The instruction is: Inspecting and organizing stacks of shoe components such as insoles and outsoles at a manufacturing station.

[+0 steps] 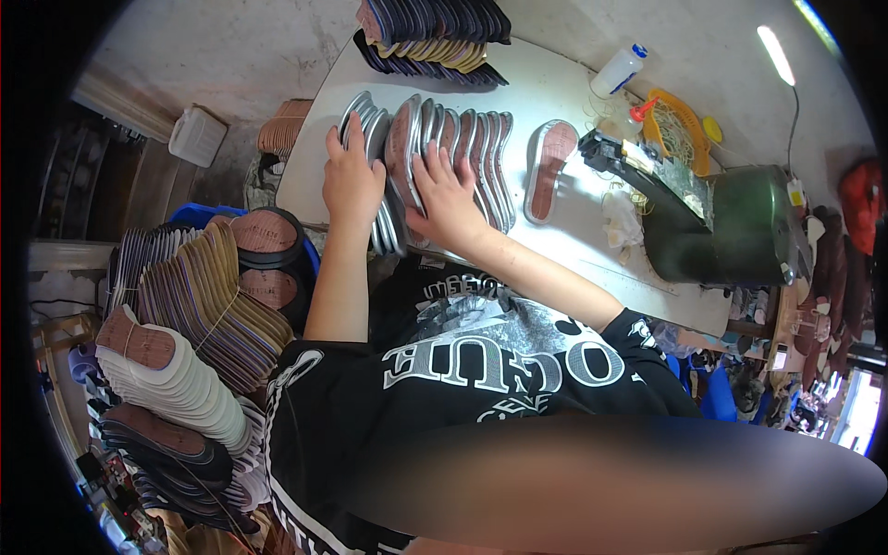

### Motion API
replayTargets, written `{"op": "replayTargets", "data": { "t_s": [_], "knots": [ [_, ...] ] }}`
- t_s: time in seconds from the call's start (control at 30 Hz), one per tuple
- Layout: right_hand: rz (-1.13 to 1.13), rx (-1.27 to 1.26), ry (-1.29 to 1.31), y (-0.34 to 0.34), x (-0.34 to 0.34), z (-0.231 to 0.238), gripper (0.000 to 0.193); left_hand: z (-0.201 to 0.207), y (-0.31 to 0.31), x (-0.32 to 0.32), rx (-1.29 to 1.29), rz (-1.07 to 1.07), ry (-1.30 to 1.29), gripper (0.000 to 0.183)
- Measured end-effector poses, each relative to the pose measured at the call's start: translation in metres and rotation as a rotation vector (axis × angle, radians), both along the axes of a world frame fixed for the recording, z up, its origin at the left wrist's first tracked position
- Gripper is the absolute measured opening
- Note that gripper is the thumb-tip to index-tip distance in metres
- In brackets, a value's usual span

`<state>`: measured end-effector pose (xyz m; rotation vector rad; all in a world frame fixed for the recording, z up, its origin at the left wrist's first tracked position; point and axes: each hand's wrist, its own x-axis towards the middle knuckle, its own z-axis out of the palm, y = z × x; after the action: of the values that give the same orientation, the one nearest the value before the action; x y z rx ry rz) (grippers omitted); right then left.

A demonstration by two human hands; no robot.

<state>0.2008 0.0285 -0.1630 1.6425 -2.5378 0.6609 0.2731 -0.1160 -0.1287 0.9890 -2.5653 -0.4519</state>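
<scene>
Two groups of grey-edged shoe soles with brown insides stand on edge, packed side by side on the white table. Across the smaller group of shoe soles lies my left hand, its fingers stretched and apart. My right hand rests with spread fingers on the near end of the longer row of soles. A narrow gap separates the two groups between my hands. To the right, a single shoe sole lies flat, brown side up. The undersides of my fingers are hidden.
Dark and yellowish soles are stacked at the table's far edge. On the right stand a green machine, a white bottle and a yellow basket. Tied bundles of soles crowd my left side.
</scene>
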Motion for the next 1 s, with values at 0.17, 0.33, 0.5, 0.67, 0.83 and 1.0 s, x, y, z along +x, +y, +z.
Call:
{"op": "replayTargets", "data": {
  "t_s": [0.17,0.33,0.5,0.67,0.83,1.0],
  "knots": [
    [0.184,0.010,-0.157,0.003,-0.005,0.005,0.079,-0.003,-0.013,-0.015,0.388,0.032,0.160,0.085],
    [0.154,-0.332,-1.040,0.048,-0.047,0.019,0.051,-0.008,0.004,-0.011,0.201,0.009,0.001,0.109],
    [-0.344,-0.323,-0.840,0.067,-0.059,-0.009,0.045,-0.008,-0.002,-0.022,0.197,0.121,0.023,0.121],
    [-0.083,-0.335,-0.706,0.046,-0.024,-0.007,0.034,-0.013,-0.018,-0.016,0.332,-0.019,0.057,0.118],
    [-0.264,-0.116,-0.956,0.064,-0.041,0.000,0.041,-0.008,0.017,-0.011,0.334,-0.179,0.004,0.117],
    [-0.339,-0.366,-0.715,0.059,-0.067,0.007,0.031,-0.007,0.030,-0.005,0.306,-0.166,-0.002,0.115]
  ]
}}
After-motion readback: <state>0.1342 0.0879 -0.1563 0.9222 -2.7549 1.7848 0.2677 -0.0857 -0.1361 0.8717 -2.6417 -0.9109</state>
